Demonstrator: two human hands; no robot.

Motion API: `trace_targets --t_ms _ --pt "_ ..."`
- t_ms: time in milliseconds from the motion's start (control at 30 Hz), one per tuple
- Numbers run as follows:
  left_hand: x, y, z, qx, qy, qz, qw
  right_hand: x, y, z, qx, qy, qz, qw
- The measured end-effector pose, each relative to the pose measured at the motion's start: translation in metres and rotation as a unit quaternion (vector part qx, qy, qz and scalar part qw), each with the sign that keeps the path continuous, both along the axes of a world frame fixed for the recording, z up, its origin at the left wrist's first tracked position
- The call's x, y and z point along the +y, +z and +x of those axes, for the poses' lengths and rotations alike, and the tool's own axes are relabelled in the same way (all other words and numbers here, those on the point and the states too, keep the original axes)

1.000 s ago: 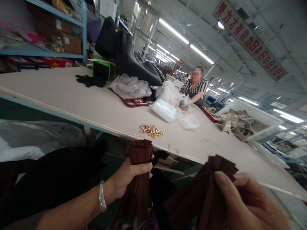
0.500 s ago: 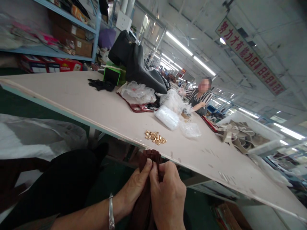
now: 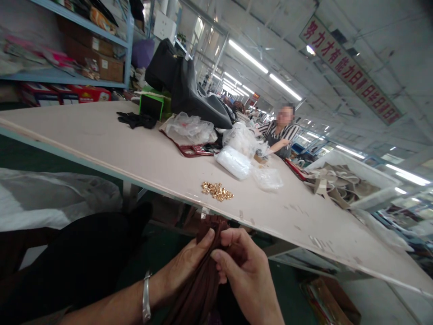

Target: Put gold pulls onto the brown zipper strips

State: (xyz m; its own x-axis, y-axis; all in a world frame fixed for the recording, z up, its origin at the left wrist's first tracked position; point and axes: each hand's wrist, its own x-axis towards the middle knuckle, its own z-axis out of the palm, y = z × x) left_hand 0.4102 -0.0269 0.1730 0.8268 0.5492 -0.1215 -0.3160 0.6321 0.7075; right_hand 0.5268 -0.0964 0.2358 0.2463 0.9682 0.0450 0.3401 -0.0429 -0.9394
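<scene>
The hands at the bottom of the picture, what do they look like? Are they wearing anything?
The left hand and the right hand wear no gloves. A shiny, silver-coloured bracelet, like a flat band, goes round the left wrist. No bracelet shows on the right.

A blue shelf (image 3: 129, 49) holds brown cartons (image 3: 110, 68) (red boxes (image 3: 90, 94) sit beneath); a dark, green-edged panel (image 3: 151, 107) stands beside a limp black glove-like item (image 3: 135, 120), and a red-lettered banner (image 3: 352, 72) hangs overhead.
</scene>
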Motion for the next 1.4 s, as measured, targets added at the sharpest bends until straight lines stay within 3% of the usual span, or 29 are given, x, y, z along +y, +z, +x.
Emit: trace_targets --t_ms 67,200,300,533,600,800,967,1067,1300,1400 --pt "-0.001 -0.002 0.000 0.017 -0.030 0.003 0.999 0.003 0.000 0.006 0.018 -0.028 -0.001 0.999" --pt "0.000 -0.004 -0.002 0.032 -0.086 0.012 0.996 0.007 0.005 0.019 -0.102 -0.016 0.049 0.993" --pt "0.001 -0.004 -0.003 0.033 -0.083 0.004 0.996 0.007 0.008 0.024 -0.135 0.043 0.063 0.988" --pt "0.000 -0.003 0.001 0.018 -0.062 -0.032 0.997 0.007 -0.001 0.022 -0.104 0.070 0.162 0.979" --pt "-0.001 -0.004 0.002 0.014 -0.060 -0.042 0.997 0.005 0.002 0.025 -0.060 0.093 0.138 0.984" --pt "-0.001 -0.013 0.004 -0.005 -0.048 -0.060 0.997 0.004 0.032 0.035 0.073 0.148 -0.069 0.984" --pt "-0.003 -0.018 0.005 -0.057 -0.122 -0.082 0.987 0.019 0.035 0.037 0.032 0.168 -0.199 0.965" --pt "-0.006 -0.023 0.001 -0.116 -0.175 -0.136 0.968 0.026 0.025 0.036 0.036 0.140 -0.186 0.972" --pt "-0.013 -0.022 -0.006 -0.141 -0.186 -0.195 0.953 0.019 0.012 0.023 0.039 0.071 -0.109 0.991" --pt "-0.015 -0.027 -0.008 -0.143 -0.197 -0.200 0.949 0.008 0.009 0.022 0.004 0.051 -0.058 0.997"
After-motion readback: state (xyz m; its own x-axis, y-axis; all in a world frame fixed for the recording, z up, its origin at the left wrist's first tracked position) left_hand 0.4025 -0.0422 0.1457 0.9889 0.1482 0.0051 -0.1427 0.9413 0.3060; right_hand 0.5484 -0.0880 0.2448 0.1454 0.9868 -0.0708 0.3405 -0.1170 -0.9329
